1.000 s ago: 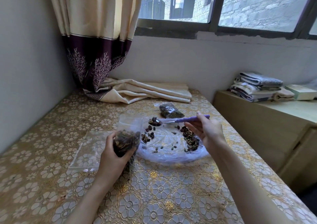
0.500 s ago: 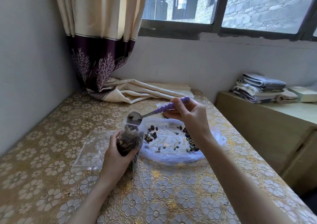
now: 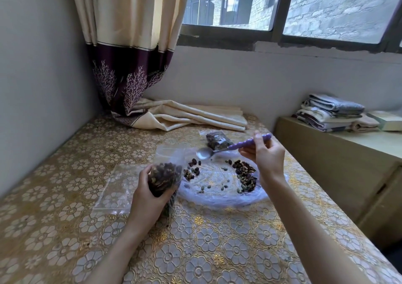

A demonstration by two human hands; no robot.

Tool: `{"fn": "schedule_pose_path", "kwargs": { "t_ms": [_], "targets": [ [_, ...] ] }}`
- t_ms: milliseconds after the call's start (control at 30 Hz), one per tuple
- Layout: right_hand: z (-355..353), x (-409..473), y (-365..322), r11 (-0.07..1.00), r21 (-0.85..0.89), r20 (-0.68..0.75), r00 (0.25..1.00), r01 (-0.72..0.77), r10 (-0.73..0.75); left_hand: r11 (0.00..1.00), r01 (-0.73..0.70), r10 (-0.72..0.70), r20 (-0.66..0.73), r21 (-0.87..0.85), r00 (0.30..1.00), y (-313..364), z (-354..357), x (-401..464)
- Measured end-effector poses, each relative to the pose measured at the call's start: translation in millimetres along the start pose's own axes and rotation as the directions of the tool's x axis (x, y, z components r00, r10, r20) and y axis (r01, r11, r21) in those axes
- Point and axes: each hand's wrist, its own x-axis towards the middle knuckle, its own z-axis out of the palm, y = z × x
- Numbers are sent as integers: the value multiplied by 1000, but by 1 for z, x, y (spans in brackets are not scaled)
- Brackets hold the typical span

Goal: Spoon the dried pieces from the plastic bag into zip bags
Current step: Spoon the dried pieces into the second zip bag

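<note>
Two hands | left hand point(image 3: 146, 199) fingers grip filled zip bag point(image 3: 165, 175); right hand point(image 3: 266, 157) pinches empty spoon point(image 3: 228, 148)

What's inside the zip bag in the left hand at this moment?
The zip bag, gripped by the left hand, holds dark dried pieces filling its lower part, with the clear top empty. The palm and fingers cover the bag's near side and bottom.

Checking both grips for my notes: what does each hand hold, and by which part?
Left hand grips the zip bag round its filled body; right hand pinches the spoon by its purple handle.
</note>
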Motion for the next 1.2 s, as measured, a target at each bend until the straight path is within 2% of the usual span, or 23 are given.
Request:
{"fn": "schedule_pose_path", "kwargs": {
  "t_ms": [133, 467, 700, 1033, 1133, 1200],
  "targets": [
    [-5, 3, 23, 978, -197, 45, 996, -61, 71, 1000, 9, -9, 9, -10, 1000, -1, 0, 0],
    [6, -2, 32, 965, -199, 172, 963, -173, 208, 999, 19, -18, 13, -39, 1000, -1, 0, 1],
    [3, -17, 37, 950, -302, 154, 979, -79, 131, 1000, 15, -15, 5, -21, 1000, -2, 0, 1],
    [18, -36, 51, 972, -105, 112, 968, -211, 222, 1000, 12, -12, 10, 1, 1000, -2, -1, 1],
    [22, -38, 54, 970, -150, 121, 970, -191, 209, 1000, 9, -9, 8, -4, 1000, -2, -1, 1],
    [24, -38, 53, 969, -215, 106, 983, -123, 149, 1000, 11, -11, 3, -9, 1000, -2, -1, 1]
  ]
}}
